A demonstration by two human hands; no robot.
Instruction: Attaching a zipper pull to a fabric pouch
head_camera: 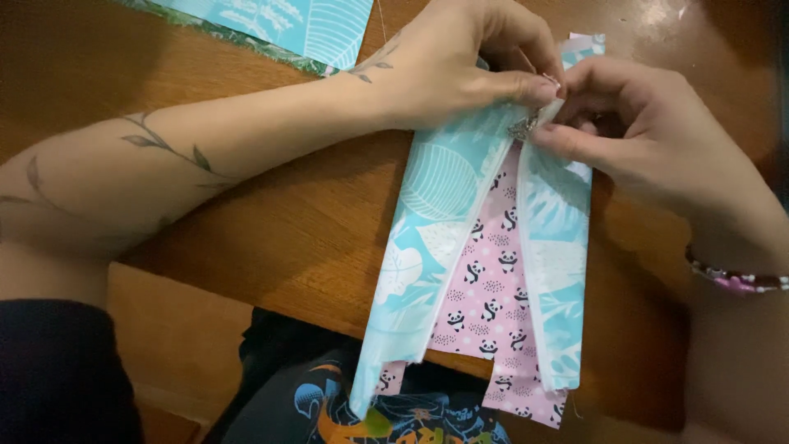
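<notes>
A sewn fabric piece lies on the wooden table, with two light blue leaf-print panels spread apart along a white zipper and a pink panda-print lining showing between them. My left hand pinches the top of the left blue panel beside the zipper. My right hand grips the right panel's top edge, its fingers at the small metal zipper slider. Both hands meet at the top of the zipper. The lower end of the fabric hangs over the table's near edge.
Another piece of the blue leaf-print fabric lies at the far left of the wooden table. A beaded bracelet sits on my right wrist. My lap, in dark printed clothing, is below the table edge.
</notes>
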